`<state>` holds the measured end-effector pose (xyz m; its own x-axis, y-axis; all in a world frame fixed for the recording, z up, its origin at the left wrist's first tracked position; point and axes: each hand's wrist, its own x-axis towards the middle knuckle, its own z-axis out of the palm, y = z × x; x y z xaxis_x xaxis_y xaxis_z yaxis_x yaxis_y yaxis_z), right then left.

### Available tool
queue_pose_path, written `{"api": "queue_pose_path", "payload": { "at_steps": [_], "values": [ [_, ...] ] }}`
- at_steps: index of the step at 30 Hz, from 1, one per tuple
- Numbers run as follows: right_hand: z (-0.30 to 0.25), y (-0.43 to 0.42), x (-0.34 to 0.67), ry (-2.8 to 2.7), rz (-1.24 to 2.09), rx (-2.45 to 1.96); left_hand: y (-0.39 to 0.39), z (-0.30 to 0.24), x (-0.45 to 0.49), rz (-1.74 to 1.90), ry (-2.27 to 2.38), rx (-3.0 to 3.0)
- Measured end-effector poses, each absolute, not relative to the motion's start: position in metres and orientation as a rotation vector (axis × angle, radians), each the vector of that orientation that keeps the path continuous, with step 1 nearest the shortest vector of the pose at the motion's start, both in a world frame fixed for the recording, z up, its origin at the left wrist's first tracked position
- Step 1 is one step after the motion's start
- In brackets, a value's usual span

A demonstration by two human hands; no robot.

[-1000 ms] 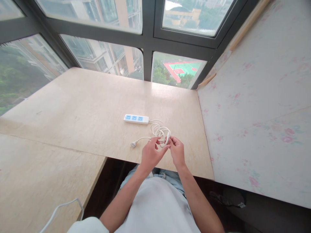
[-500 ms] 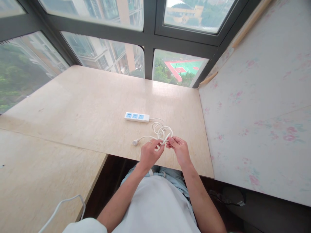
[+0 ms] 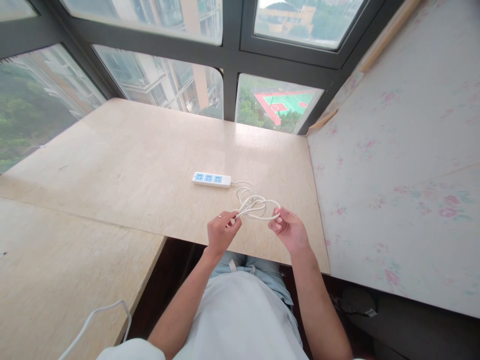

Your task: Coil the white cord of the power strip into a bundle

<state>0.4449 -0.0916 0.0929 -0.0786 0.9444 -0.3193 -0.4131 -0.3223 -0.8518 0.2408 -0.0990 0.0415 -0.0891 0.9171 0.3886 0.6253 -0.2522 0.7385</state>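
Note:
A white power strip point(image 3: 212, 180) with three blue socket faces lies on the tabletop. From its right end runs a white power cord point(image 3: 258, 201), looped and tangled near the table's front. My left hand point(image 3: 222, 231) pinches the cord at the left side of the tangle. At the right side, my right hand point(image 3: 289, 229) grips one loop of the same cord between thumb and fingers. The loop is stretched between both hands. The cord's plug cannot be made out, perhaps hidden by my left hand.
The beige tabletop point(image 3: 142, 155) meets dark window frames point(image 3: 230, 95) at the back and a floral-papered wall point(image 3: 393, 190) on the right. Another white cable point(image 3: 92, 315) crosses the lower left surface. A dark gap opens at the table's front edge.
My hands have moved apart, the left one leftward and the right one rightward, pulling a loop of cord wide. The plug lying left of my hands no longer shows. The power strip stays put.

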Motion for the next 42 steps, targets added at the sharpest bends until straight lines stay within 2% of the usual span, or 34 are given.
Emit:
{"api": "queue_pose_path", "payload": {
  "at_steps": [7,12,15,18,23,26,28,33,38,42],
  "values": [
    [0.091,-0.089,0.459,-0.799,1.785,-1.067,-0.089,0.040,0.225,1.278,1.701,1.508],
    [0.072,-0.089,0.470,-0.753,1.887,-1.050,-0.087,0.039,0.223,1.264,1.669,1.519],
    [0.058,-0.090,0.478,-0.771,1.884,-1.182,-0.087,0.039,0.224,1.267,1.668,1.546],
    [0.046,-0.092,0.483,-0.955,1.631,-1.458,-0.088,0.038,0.225,1.250,1.621,1.595],
    [0.049,-0.099,0.471,-1.304,0.892,-1.766,-0.088,0.039,0.228,1.215,1.605,1.700],
    [0.065,-0.105,0.452,-1.597,0.413,-1.673,-0.086,0.039,0.232,1.205,1.585,1.733],
    [0.076,-0.107,0.438,-1.849,0.219,-1.500,-0.084,0.040,0.234,1.194,1.570,1.732],
    [0.087,-0.099,0.410,-2.306,0.215,-1.256,-0.081,0.041,0.237,1.189,1.527,1.684],
    [0.078,-0.080,0.397,-2.372,0.190,-1.458,-0.082,0.044,0.237,1.170,1.532,1.607],
    [0.077,-0.075,0.401,-2.300,0.177,-1.414,-0.081,0.038,0.230,1.218,1.600,1.435]
  ]
}}
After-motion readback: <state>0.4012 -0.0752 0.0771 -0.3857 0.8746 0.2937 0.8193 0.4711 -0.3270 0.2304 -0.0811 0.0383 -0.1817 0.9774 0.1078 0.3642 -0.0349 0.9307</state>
